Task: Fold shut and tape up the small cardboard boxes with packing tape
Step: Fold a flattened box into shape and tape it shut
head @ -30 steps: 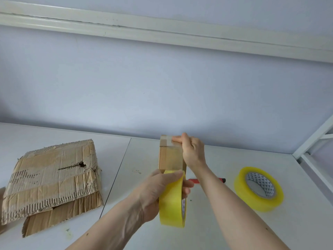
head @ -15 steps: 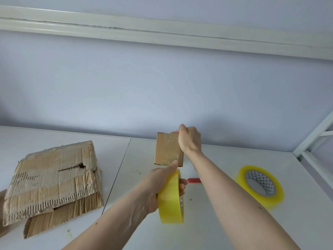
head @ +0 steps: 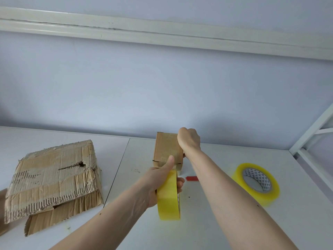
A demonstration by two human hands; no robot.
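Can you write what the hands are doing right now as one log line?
left hand: grips tape roll | right hand: holds small box | spare roll: on table

On a table (head: 207, 231), a small box (head: 166, 150) sits centre, held between two hands. Flattened cardboard (head: 52, 179) lies left; a second tape roll (head: 256, 184) lies right.

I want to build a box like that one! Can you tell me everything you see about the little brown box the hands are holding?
The small cardboard box is plain brown, closed, held up off the white table near the wall, its broad side toward the camera. Shiny clear tape runs down that side. The right hand grips its upper right edge. The left hand holds a yellow tape roll just below it, thumb pressed against the box's lower front. A small slot shows at its lower left corner.
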